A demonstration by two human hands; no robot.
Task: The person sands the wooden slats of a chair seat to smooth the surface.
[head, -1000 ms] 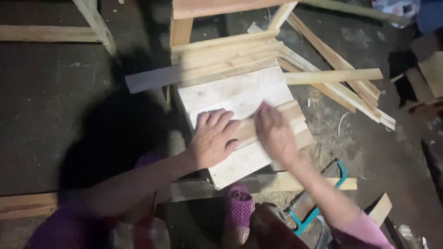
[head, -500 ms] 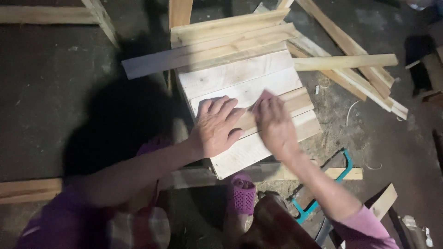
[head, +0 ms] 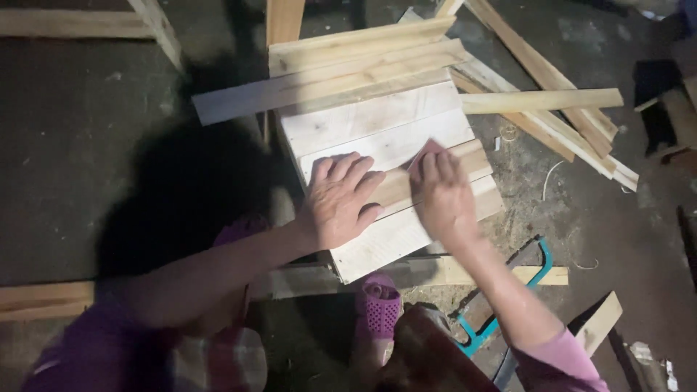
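The left hand (head: 337,207) is lying flat, fingers spread and gripping nothing, pinning down the narrow pale wooden strip (head: 428,174) that is lying across the pale plank panel (head: 385,138). Right of it, the right hand (head: 444,194) is pressing a small reddish-brown sheet of sandpaper (head: 424,154) onto that strip, fingers extended over the sheet rather than curled around it. Judging by this, the sanding step is under way; the next stroke is calling for steady downward pressure along the grain. The strip is looking light and rough-sawn. Below the panel, a teal-framed hand saw (head: 501,327) is lying on the floor.
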